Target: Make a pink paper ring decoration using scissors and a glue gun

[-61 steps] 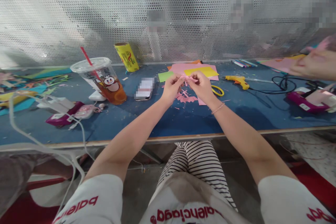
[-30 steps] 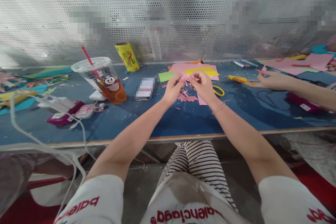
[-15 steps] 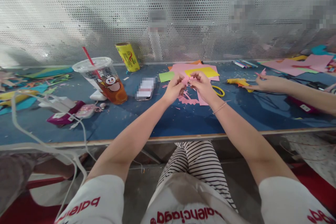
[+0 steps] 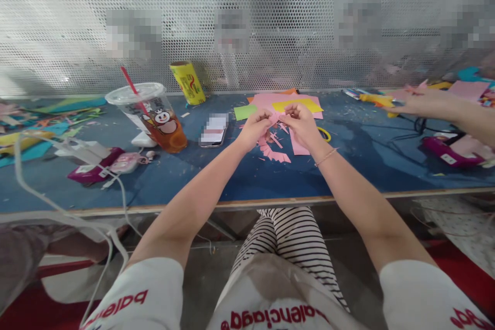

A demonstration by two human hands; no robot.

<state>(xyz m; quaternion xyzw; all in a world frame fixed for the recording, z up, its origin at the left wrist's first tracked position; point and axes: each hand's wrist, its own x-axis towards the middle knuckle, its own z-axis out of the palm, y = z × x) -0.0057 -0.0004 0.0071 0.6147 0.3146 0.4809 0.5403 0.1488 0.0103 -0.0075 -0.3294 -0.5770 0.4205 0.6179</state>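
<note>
Between my two hands is a small piece of pink paper (image 4: 275, 117), partly covered by the fingers. My left hand (image 4: 254, 130) pinches its left side, and my right hand (image 4: 302, 126) pinches the right. Below them lie cut pink paper scraps (image 4: 275, 151) with jagged edges. Behind are stacked sheets: pink, a yellow sheet (image 4: 297, 106) and a light green sheet (image 4: 245, 113). Close to my right wrist shows the yellow handle of what look like scissors (image 4: 325, 134), mostly hidden by the hand.
A lidded drink cup (image 4: 164, 126), a phone (image 4: 214, 130) and a yellow tape roll (image 4: 187, 82) stand to the left, near a purple power strip (image 4: 96, 165) with cables. At right, another person's hand (image 4: 421, 102) holds a yellow glue gun (image 4: 377, 99) above another purple power strip (image 4: 452, 152).
My hands have moved slightly apart, still pinching the pink paper. The other person's hand has lifted the yellow glue gun and carried it back and to the right.
</note>
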